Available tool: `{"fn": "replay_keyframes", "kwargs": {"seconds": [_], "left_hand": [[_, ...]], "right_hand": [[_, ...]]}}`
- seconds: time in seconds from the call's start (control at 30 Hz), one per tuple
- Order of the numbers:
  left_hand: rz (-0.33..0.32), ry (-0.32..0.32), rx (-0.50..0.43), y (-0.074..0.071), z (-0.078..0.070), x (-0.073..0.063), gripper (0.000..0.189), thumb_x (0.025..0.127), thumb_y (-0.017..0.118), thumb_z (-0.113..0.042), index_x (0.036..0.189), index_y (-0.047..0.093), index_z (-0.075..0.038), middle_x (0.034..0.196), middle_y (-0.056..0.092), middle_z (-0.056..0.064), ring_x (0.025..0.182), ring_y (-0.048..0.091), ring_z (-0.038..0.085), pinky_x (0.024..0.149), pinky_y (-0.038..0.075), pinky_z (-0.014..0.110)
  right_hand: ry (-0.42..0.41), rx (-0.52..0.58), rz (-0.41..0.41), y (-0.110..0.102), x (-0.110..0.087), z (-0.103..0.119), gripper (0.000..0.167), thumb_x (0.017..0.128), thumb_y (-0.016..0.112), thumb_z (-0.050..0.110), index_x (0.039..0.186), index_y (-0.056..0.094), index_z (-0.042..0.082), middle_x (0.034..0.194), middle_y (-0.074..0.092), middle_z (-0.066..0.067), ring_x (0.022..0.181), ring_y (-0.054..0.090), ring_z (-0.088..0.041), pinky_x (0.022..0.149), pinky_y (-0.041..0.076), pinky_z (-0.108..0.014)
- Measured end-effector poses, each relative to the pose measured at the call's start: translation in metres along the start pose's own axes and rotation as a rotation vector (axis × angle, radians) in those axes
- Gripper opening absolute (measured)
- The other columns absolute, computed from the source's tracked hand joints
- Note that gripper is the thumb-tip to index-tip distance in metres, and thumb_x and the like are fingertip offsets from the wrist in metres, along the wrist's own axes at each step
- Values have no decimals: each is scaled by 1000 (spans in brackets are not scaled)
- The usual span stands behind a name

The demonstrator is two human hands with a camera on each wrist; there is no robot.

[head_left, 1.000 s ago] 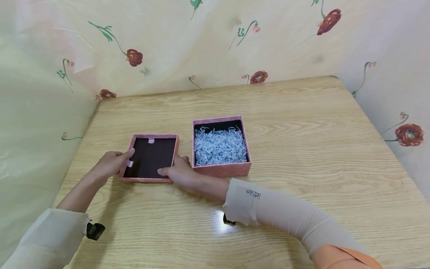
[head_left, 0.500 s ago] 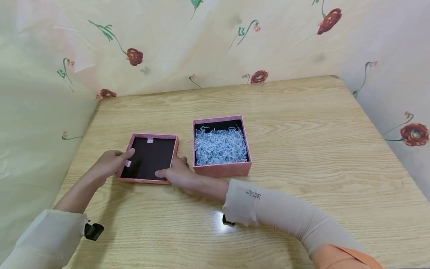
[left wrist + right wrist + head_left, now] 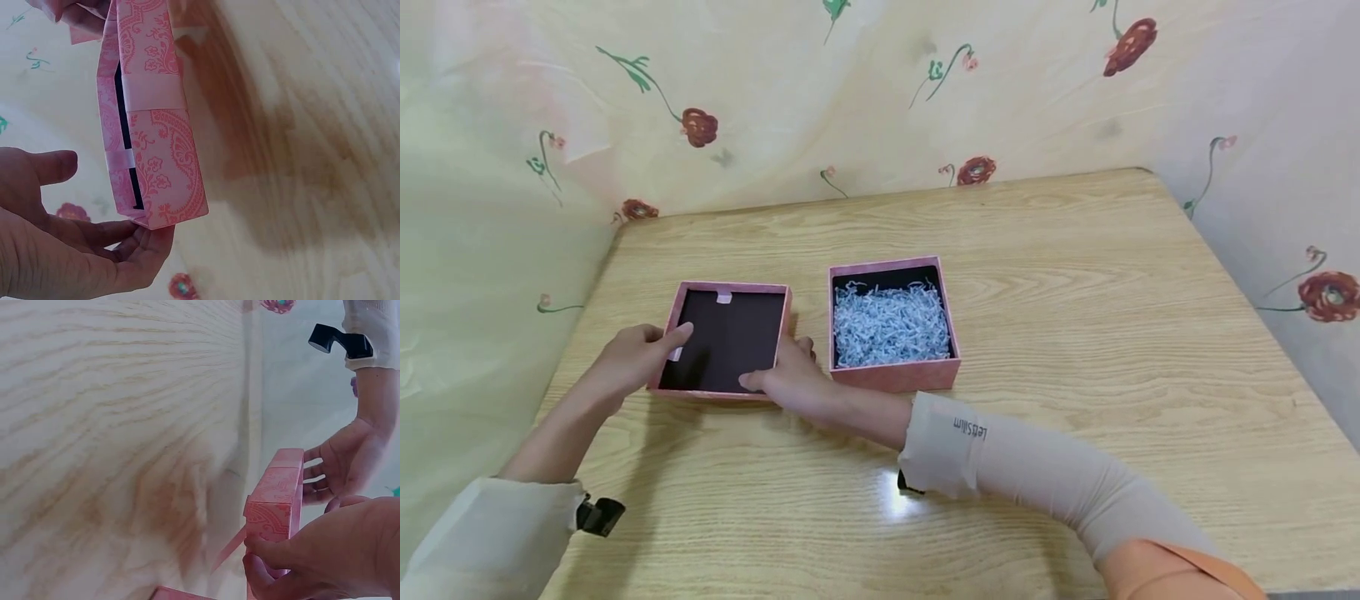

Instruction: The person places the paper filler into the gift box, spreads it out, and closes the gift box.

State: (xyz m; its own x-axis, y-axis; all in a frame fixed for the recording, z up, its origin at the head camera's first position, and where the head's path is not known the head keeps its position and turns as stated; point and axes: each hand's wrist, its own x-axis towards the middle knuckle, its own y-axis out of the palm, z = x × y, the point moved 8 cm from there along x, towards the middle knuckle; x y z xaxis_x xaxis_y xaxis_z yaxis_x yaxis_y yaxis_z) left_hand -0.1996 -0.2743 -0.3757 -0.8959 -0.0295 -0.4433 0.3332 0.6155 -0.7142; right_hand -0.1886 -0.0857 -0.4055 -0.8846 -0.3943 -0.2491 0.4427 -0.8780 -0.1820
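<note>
Both hands hold a pink paisley box lid [image 3: 726,337], its black inside facing up. My left hand [image 3: 632,358] is at its left side, thumb over the rim and fingers underneath, as the left wrist view shows at one corner of the lid [image 3: 165,137]. At the near right corner, my right hand [image 3: 793,379] grips the lid with its thumb inside. A pale pink ribbon [image 3: 155,92] crosses the lid's side, and a loose ribbon end [image 3: 229,549] hangs below it. The lid is raised off the table in both wrist views.
Right of the lid stands an open pink box [image 3: 895,379] with black inner walls, filled with light blue shredded paper [image 3: 891,325]. The wood-grain table [image 3: 1075,333] meets a flower-printed sheet [image 3: 880,100] at the back and sides.
The lid and both hands have shifted a little left and up in the head view, and the lid looks slightly larger. The filled box stays in place.
</note>
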Motion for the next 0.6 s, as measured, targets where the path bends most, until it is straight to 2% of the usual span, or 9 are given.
{"fn": "replay_keyframes", "kwargs": {"seconds": [0.23, 0.3, 0.5, 0.6], "left_hand": [[-16, -1, 23, -6, -7, -5, 96, 96, 30, -64, 142, 21, 19, 141, 31, 39, 128, 32, 53, 100, 34, 63], [-25, 2, 23, -8, -8, -6, 96, 96, 30, -64, 142, 22, 19, 140, 31, 39, 128, 32, 53, 100, 34, 63], [-76, 46, 17, -16, -16, -10, 91, 97, 31, -60, 141, 25, 19, 138, 35, 39, 126, 36, 52, 99, 36, 63], [-104, 67, 13, -20, -22, -13, 91, 97, 32, -60, 140, 26, 19, 136, 37, 38, 122, 39, 50, 96, 38, 61]], "right_hand": [[-43, -46, 19, -1, -8, 10, 59, 87, 68, 17, 141, 44, 20, 127, 37, -5, 115, 33, -23, 96, 35, -40], [-60, -51, 21, -1, -10, 13, 58, 88, 68, 18, 140, 44, 20, 127, 37, -5, 116, 33, -23, 96, 36, -40], [-119, -52, 15, -3, -18, 25, 63, 87, 68, 16, 143, 38, 23, 133, 33, -5, 123, 27, -26, 101, 31, -43], [-156, -62, -9, -6, -20, 31, 65, 86, 68, 16, 143, 38, 22, 130, 35, -5, 122, 27, -24, 102, 32, -41]]}}
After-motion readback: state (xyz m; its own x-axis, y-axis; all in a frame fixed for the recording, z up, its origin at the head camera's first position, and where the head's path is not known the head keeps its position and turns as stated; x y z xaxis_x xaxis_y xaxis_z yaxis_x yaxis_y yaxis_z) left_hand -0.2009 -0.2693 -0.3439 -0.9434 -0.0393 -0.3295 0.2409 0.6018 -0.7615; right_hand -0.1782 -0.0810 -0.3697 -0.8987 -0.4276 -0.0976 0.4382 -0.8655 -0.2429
